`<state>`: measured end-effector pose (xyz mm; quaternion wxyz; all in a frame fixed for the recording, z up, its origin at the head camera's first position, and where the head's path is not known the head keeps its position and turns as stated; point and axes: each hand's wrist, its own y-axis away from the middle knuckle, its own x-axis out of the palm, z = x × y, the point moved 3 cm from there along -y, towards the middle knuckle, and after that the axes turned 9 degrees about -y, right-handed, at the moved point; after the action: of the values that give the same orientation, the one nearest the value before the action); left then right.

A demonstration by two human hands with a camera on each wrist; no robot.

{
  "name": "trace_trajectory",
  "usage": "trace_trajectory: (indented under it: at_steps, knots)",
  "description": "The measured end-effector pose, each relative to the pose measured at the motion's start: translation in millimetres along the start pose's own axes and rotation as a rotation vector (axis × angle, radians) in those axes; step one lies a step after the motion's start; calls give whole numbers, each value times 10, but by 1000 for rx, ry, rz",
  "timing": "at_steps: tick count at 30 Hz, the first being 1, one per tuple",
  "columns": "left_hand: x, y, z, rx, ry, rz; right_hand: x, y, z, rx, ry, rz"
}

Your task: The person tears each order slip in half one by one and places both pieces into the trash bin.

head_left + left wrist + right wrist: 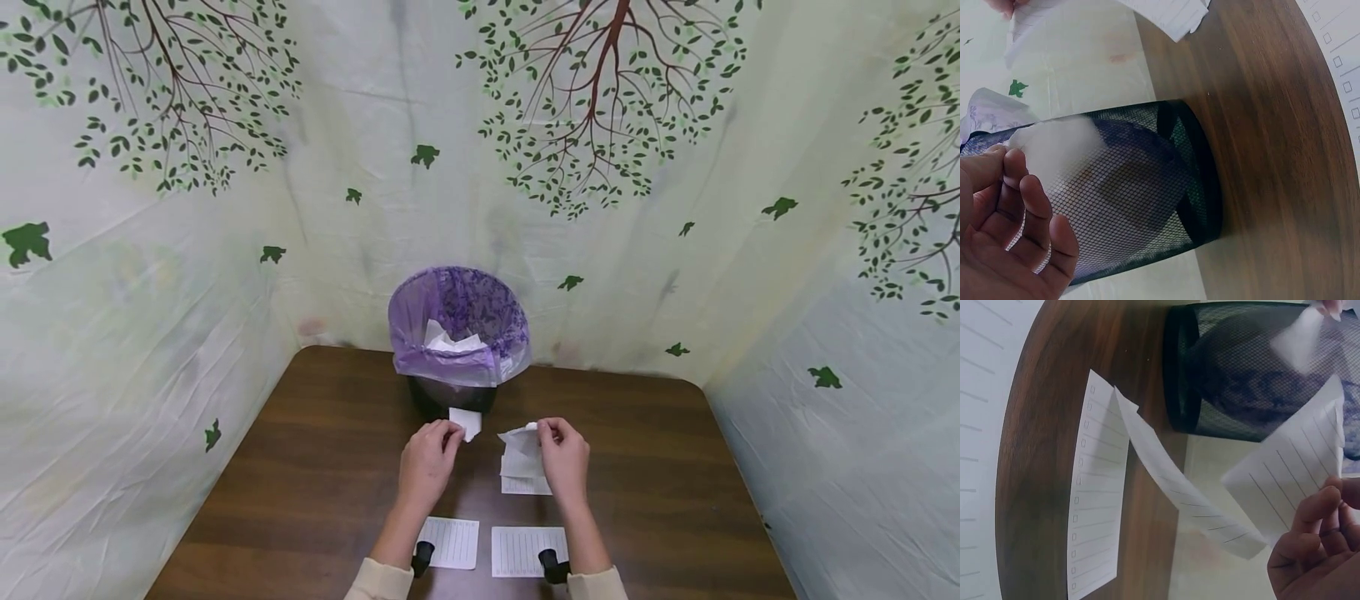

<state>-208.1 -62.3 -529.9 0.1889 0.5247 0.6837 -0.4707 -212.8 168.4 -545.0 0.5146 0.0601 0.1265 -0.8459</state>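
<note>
In front of the bin, my left hand (427, 462) pinches a small white scrap of paper (467, 423) between thumb and index finger; its other fingers curl loosely in the left wrist view. My right hand (567, 462) pinches lined paper (522, 446) at its edge. In the right wrist view, a lined piece (1285, 465) hangs from those fingertips, and a curved lined strip (1179, 494) appears beside it. Below, a lined sheet with small checkboxes (1097, 487) lies on the table. The two hands are apart, each with its own paper.
A dark mesh bin (1135, 187) with a purple bag (412, 333) stands at the table's back edge. Crumpled white paper (450, 340) lies inside it. Two lined sheets, one left (455, 543) and one right (521, 552), lie near the forearms on the brown table (637, 467).
</note>
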Motion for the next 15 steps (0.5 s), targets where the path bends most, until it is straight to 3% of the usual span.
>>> trace_trajectory:
  at_steps: [8, 15]
  knots:
    - [-72, 0, -24, 22, -9, 7, -54, -5, 28, -1, 9, -11]
    - [-260, -43, -171, 107, 51, -21, -102, -17, 193, -50, -31, -37]
